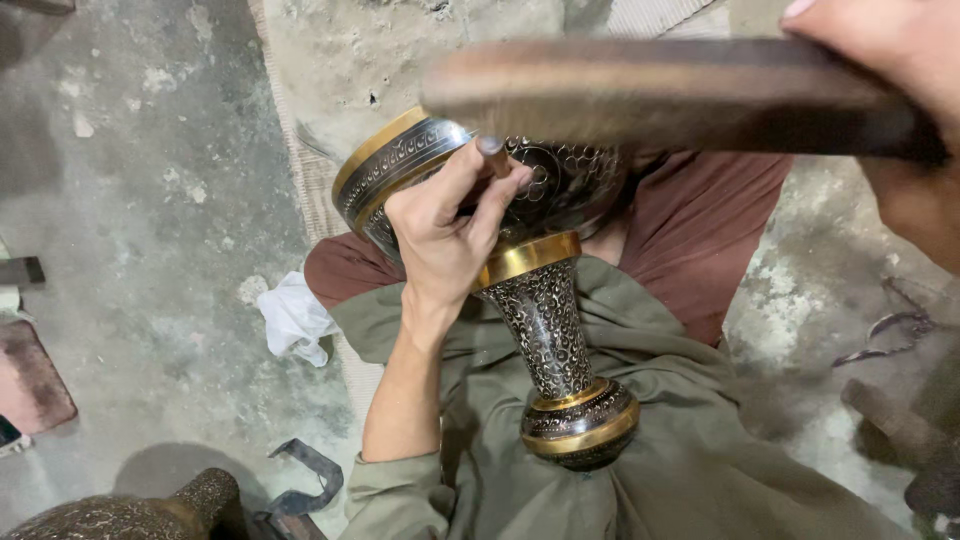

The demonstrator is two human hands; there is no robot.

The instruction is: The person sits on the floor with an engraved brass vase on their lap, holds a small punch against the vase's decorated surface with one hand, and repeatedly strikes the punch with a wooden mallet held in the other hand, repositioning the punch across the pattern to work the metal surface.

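An engraved metal vase (545, 310) is laid across the lap at frame centre, on olive-green cloth (680, 470). Its long axis runs from lower right to upper left: the rounded foot with a gold band is seen low at centre, the narrow neck rises from it, and the wide bowl with a gold rim is pointed toward the upper left of the frame. Dark scrollwork is seen on the neck, and a scale pattern on the bowl.

The left hand (445, 230) is closed round a thin chisel (492, 155), pinched between thumb and fingers, with its tip set on the bowl's patterned surface. The palm is rested against the bowl near the upper gold collar.

The right hand (900, 110) is clenched on a wooden mallet (670, 95) at the top right; the mallet is blurred and held level above the bowl, apart from the chisel. The bowl's far side is partly hidden by it.

Around: a white rag (293, 318) is seen left of the lap on the concrete floor (150, 200). A bent dark metal strip (310, 480) lies at lower left, just beside a second engraved vessel (130, 510) cut by the bottom edge. A maroon garment (700, 230) is seen behind the bowl. Metal scissor-like tools (890, 335) lie at the right edge, too blurred for detail.
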